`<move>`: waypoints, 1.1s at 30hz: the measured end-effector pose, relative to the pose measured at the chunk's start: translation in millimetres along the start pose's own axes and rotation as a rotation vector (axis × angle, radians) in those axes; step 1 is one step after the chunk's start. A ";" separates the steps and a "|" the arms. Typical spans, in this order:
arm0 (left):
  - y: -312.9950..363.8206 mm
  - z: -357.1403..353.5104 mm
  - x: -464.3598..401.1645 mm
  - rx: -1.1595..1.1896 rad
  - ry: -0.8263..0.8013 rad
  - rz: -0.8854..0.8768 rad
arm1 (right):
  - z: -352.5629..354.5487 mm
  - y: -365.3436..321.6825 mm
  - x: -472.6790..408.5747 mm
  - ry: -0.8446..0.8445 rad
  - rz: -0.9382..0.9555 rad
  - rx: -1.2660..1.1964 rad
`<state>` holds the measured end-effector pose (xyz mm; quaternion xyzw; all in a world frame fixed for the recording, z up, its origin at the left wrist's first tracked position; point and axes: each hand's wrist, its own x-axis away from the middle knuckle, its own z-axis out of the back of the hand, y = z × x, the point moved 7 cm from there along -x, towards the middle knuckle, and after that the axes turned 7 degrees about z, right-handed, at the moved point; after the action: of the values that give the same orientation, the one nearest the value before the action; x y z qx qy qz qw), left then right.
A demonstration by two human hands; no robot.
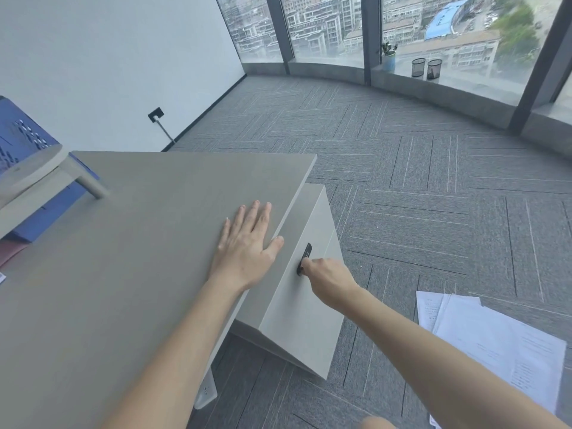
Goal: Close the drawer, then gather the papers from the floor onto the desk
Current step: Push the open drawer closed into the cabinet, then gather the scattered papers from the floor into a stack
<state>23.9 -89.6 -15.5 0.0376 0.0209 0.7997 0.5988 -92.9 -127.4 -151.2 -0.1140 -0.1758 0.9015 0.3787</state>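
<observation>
The drawer [301,292] belongs to a pale cabinet that sits under the right edge of the desk [123,258]. Its front panel faces the camera, and a small black handle [305,258] is set near the panel's upper edge. Whether the drawer is fully shut against the cabinet body cannot be told from this angle.

The right hand [329,283] reaches down to that handle, fingers curled in a loose fist with the fingertips at the black grip; how firmly they clasp it is not visible. The left hand [247,243] lies flat on the desk top, palm down and fingers spread, close to the right edge just above the cabinet, and it holds nothing.

The papers [495,342], several white printed sheets overlapping in a loose fan, lie on the grey carpet [418,187] to the right of the cabinet, well apart from it and near the right border of the view.

At the desk's far left corner stands a light grey riser [34,171] on a slanted leg, with a blue perforated panel [21,134] behind it. A black wall socket [155,114] sits low on the white wall beyond the desk. Along the curved window sill at the far side of the room stand a blue pot with a small plant [389,60] and two black mesh cups [426,69] side by side.
</observation>
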 end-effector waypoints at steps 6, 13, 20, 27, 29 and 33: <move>0.3 1.3 1.1 0.004 0.006 0.007 | 0.0 0.0 2.0 0.003 -0.012 0.009; 2.9 5.6 6.1 0.047 0.022 0.005 | -2.3 -10.0 20.1 -0.181 -0.186 -0.214; 27.0 15.1 29.3 0.368 0.101 0.080 | 42.8 3.4 64.3 -0.085 -0.236 -0.276; 104.9 14.3 71.0 0.516 0.129 0.039 | 105.6 55.8 160.0 0.059 -0.363 -0.360; 130.5 10.6 80.5 0.567 0.105 0.006 | 123.9 70.7 191.9 0.083 -0.400 -0.347; 179.7 9.6 101.4 0.658 0.062 -0.052 | 157.9 93.7 254.2 0.139 -0.503 -0.334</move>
<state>-175.5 -43.1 11.7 0.2041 0.2971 0.7354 0.5739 -381.3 -41.1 -63.4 -0.1891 -0.3178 0.7282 0.5771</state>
